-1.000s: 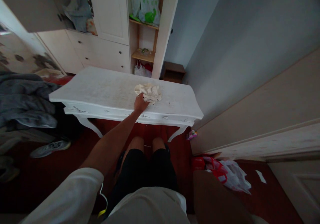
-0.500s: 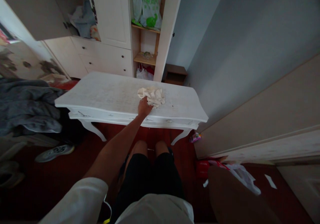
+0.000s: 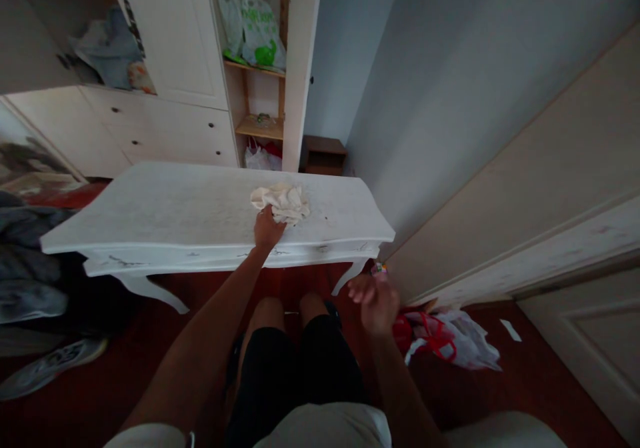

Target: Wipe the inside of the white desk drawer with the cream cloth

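My left hand [image 3: 269, 227] is closed on the near edge of a crumpled cream cloth [image 3: 286, 201]. The cloth lies on top of a white table [image 3: 180, 201] with curved legs and a carved front. Faint smudges mark the tabletop, and a small dark speck sits to the right of the cloth. My right hand [image 3: 379, 303] hangs in the air in front of the table's right leg, away from the tabletop. It is blurred, with its fingers curled; whether anything is in them I cannot tell.
Behind the table stands a white wardrobe [image 3: 175, 48] with plastic bags [image 3: 260, 28] on its shelves. A brown box-shaped cabinet [image 3: 324, 155] sits by the wall. On the red floor are bags [image 3: 465, 341] at right and a shoe [image 3: 55, 365] at left, near grey bedding [image 3: 30, 261].
My right hand has come into view from the lower right, raised in front of the table. The view has turned right. My left hand still grips the cloth on the tabletop.
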A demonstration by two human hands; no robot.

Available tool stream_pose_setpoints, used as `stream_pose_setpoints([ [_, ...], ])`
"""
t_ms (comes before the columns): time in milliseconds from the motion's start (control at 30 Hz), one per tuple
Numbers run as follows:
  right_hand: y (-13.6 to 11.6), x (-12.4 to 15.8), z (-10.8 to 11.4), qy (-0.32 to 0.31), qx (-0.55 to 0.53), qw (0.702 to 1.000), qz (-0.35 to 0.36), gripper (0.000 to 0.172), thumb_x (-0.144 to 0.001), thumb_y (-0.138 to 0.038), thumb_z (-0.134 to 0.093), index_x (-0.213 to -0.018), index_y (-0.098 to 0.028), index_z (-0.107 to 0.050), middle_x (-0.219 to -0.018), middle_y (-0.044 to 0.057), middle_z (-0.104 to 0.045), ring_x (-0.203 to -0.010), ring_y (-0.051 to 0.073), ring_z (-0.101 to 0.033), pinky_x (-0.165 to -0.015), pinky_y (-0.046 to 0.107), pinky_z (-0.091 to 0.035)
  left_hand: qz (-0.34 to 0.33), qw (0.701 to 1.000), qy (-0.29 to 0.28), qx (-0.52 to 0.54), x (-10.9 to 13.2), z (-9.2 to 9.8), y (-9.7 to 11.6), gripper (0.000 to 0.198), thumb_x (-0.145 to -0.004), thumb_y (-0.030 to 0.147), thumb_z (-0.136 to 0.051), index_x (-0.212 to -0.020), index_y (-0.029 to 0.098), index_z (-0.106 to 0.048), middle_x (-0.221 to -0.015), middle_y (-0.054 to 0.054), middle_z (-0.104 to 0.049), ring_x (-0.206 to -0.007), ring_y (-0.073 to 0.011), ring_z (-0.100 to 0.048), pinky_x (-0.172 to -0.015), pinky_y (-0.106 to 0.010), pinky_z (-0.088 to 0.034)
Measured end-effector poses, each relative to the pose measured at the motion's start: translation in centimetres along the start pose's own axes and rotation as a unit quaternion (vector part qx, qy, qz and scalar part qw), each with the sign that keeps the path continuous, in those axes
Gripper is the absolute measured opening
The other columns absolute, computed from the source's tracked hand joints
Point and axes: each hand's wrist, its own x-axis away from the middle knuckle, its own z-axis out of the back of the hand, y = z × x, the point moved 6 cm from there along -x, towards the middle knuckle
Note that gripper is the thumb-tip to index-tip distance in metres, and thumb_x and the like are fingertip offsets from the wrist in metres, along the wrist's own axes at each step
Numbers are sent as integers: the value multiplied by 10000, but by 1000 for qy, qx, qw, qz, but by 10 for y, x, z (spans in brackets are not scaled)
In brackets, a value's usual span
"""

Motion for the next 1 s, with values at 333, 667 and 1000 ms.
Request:
stream_pose_setpoints([
  [333,106,-27,-16,-213,162,959,-96,749,-828,-857,-490,-483,-209,-639,-529,62,-645,-559,171,-599,-642,314,-481,-6,1000,2,10,-2,2,-5,494,-777,213,-707,-1246,205,-552,-1211,-135,-692,-1167,-315,-634,-992,-412,-508],
  [667,135,-76,-44,-128,-2,951,-282,546,-781,-733,-700,-950,-222,-611,-797,24,-734,-604,167,-674,-563,291,-549,-10,1000,9,15,-2,0,-5,502,-743,184,-734,-1221,177,-579,-1186,-146,-699,-1157,-320,-640,-1001,-411,-504],
  [1000,141,-79,-74,-129,-268,826,-479,616,-1027,-672,-353,-1034,-139,-660,-805,82,-739,-580,139,-634,-505,234,-487,-12,1000,15,19,-4,-2,-9,517,-740,205,-742,-1229,167,-580,-1176,-154,-705,-1137,-337,-643,-985,-423,-500],
])
